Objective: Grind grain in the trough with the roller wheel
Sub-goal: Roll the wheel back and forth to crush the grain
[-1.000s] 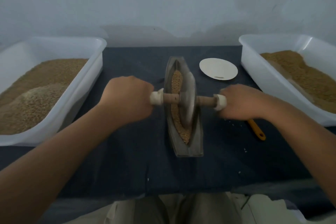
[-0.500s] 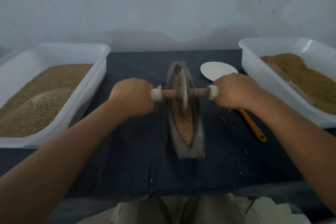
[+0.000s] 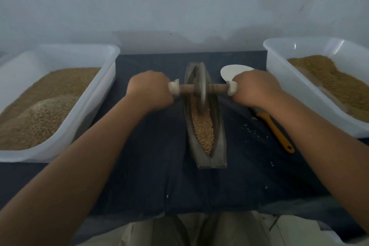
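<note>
Grinding stroke in progress. Left hand (image 3: 148, 91) and right hand (image 3: 255, 88) are each closed in a fist round one end of the wooden axle (image 3: 186, 87). The roller wheel (image 3: 202, 94) stands upright in the far half of the boat-shaped trough (image 3: 220, 140), its rim down in the grain (image 3: 203, 130). The trough lies lengthwise at mid-desk (image 3: 139, 166).

Grain toward the near tip looks mostly whole; judged well short of done.

To do well: equal downward load through both hands, axle level, wheel tracking the groove centreline, full strokes to the near tip.

Risk: tilting throws kernels out; loose kernels (image 3: 251, 129) lie on the cloth to the right.
</note>
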A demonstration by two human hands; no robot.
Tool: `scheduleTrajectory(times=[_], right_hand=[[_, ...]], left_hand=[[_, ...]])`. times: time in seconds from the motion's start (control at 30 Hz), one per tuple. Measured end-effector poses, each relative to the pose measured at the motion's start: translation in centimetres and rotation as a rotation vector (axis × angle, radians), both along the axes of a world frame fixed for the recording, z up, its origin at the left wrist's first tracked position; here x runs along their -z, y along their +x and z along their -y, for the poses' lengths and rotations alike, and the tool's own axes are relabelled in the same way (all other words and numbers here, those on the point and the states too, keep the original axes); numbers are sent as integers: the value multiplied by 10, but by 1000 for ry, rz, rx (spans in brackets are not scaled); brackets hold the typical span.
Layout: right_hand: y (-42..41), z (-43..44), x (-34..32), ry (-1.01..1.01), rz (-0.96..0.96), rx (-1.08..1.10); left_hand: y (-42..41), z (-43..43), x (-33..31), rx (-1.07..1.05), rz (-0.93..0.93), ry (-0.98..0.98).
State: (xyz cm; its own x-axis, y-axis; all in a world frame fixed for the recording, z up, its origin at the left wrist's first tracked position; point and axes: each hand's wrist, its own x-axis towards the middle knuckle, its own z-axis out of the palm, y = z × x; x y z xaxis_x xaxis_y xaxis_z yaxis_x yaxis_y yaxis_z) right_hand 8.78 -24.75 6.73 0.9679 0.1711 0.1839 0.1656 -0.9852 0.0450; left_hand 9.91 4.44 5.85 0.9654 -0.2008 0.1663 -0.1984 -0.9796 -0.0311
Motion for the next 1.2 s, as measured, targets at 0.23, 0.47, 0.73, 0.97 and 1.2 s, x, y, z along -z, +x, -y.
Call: scheduleTrajectory(times=[0.23,0.47,0.73,0.97,1.2], right_hand=[[-54,20,-5,-59,-176,-123],[10,-6,2,2,122,7],[-46,19,-11,-29,-418,-72],[8,2,7,11,91,-15],[-18,10,-2,-23,-119,-58]], left_hand=[[-72,-34,25,128,2,-44],[17,-2,0,-6,11,-21],[-63,-28,14,156,-17,3],[12,-7,3,19,-18,8],[-26,-14,4,119,-50,0]])
